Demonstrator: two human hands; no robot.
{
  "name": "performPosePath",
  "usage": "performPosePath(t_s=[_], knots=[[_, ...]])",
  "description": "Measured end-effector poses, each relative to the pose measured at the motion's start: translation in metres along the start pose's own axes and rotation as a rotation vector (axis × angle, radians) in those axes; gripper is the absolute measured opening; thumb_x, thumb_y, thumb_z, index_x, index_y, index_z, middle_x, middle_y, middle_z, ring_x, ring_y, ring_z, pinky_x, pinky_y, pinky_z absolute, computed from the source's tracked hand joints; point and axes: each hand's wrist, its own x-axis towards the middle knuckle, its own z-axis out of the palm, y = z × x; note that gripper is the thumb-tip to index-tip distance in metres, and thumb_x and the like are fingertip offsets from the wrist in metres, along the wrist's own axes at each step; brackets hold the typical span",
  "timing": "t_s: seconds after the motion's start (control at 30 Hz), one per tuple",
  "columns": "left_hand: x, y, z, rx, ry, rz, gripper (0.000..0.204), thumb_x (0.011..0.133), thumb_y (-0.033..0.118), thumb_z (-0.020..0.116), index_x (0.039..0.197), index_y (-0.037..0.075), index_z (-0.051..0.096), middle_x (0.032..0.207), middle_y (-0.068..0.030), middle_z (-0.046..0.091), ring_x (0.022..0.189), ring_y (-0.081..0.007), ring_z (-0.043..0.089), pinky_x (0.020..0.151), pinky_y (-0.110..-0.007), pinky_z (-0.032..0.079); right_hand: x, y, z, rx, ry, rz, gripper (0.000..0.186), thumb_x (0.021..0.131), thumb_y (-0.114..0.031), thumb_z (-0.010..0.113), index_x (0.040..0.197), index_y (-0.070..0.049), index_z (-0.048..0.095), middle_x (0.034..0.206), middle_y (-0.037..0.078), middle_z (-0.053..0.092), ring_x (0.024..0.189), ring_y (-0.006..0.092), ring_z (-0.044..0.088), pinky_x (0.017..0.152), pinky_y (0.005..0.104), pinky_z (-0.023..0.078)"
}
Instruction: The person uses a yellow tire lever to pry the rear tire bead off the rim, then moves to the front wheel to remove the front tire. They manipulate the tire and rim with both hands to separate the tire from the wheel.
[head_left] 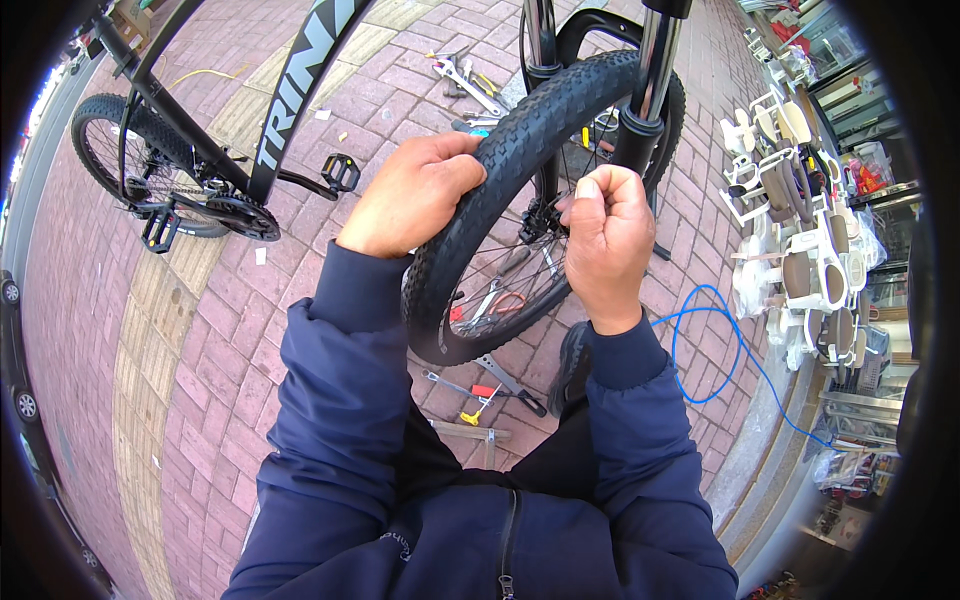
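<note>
The front bicycle wheel (523, 132), with a black knobby tyre, stands between the legs of a suspension fork (652, 92). My left hand (412, 198) is closed on the left side of the tyre, its thumb pressed against the tread and its fingertips partly hidden. Right of the wheel, my right hand (608, 240) is closed with the fingers curled in a pinch, close to the lower fork leg and the hub (540, 221). What those fingers hold, if anything, cannot be made out. Spokes show through the wheel behind the tyre.
A black bike frame (290, 110) and rear wheel (130, 135) extend left. Wrenches (468, 85) and pliers lie ahead on brick paving; a yellow-handled tool (472, 415) lies near my feet. A blue hose (740, 345) loops at right, beside hanging white child seats (830, 265).
</note>
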Motion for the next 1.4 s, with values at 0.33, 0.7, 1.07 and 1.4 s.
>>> performPosePath(t_s=[0.33,0.7,1.07,1.4], knots=[[0.005,-0.007,-0.003,0.016,-0.014,0.036,0.034,0.095,0.013,0.056,0.120,-0.004,0.071,0.095,-0.0039,0.072,0.084,-0.0091,0.062,0.078,-0.026,0.051,-0.037,-0.009,0.005,-0.045,-0.360,-0.239,0.013,0.084,0.001,0.078,0.090,-0.003,0.068,0.081,0.009,0.067,0.064,0.0228,0.068,0.058,0.0332,0.053],[0.008,-0.016,-0.004,0.100,-0.009,0.147,0.031,0.095,0.012,0.056,0.116,-0.006,0.071,0.091,-0.0036,0.071,0.082,-0.0089,0.061,0.076,-0.026,0.051,-0.056,-0.005,0.024,-0.086,-0.380,-0.302,0.019,0.079,0.000,0.082,0.091,-0.004,0.067,0.082,0.011,0.068,0.071,0.0303,0.069,0.062,0.0380,0.055],[0.007,-0.011,-0.002,0.052,-0.023,0.098,0.030,0.095,0.012,0.056,0.114,-0.005,0.071,0.091,-0.0021,0.070,0.081,-0.0087,0.061,0.075,-0.026,0.050,-0.054,-0.011,0.026,-0.114,-0.332,-0.347,0.018,0.069,0.008,0.071,0.077,-0.006,0.062,0.073,0.007,0.062,0.058,0.0227,0.062,0.054,0.0319,0.050],[0.004,-0.005,0.002,-0.057,-0.020,0.068,0.027,0.094,0.013,0.061,0.111,-0.005,0.072,0.091,-0.0033,0.070,0.083,-0.0096,0.061,0.078,-0.027,0.050,-0.054,-0.014,0.014,-0.043,-0.332,-0.325,0.019,0.070,0.007,0.072,0.078,-0.006,0.061,0.074,0.008,0.063,0.060,0.0230,0.062,0.055,0.0318,0.049]])
